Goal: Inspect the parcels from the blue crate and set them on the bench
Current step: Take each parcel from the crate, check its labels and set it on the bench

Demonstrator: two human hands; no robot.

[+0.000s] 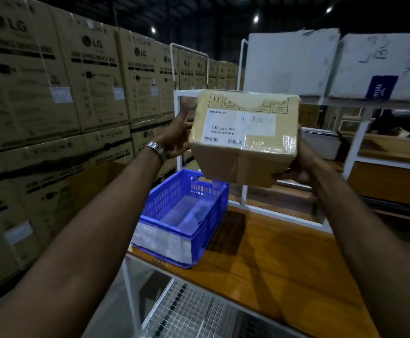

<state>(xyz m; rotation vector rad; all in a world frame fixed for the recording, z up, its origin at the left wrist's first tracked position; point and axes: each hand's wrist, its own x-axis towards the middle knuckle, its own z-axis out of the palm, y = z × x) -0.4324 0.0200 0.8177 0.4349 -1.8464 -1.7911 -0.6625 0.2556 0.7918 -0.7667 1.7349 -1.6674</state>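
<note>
I hold a brown cardboard parcel (244, 136) up in front of me, its white shipping label and clear tape facing the camera. My left hand (178, 135) grips its left side, the fingers reaching behind the box. My right hand (296, 167) grips the lower right corner from below and behind. Below the parcel the blue slotted crate (186, 215) sits at the left end of the wooden bench (284, 259); I see no parcel inside it.
Stacked LG cartons (52, 93) form a wall on the left. A white metal shelf frame (360, 103) carrying white boxes (291, 64) stands behind the bench. A wire mesh shelf (194, 313) lies below the bench's near edge.
</note>
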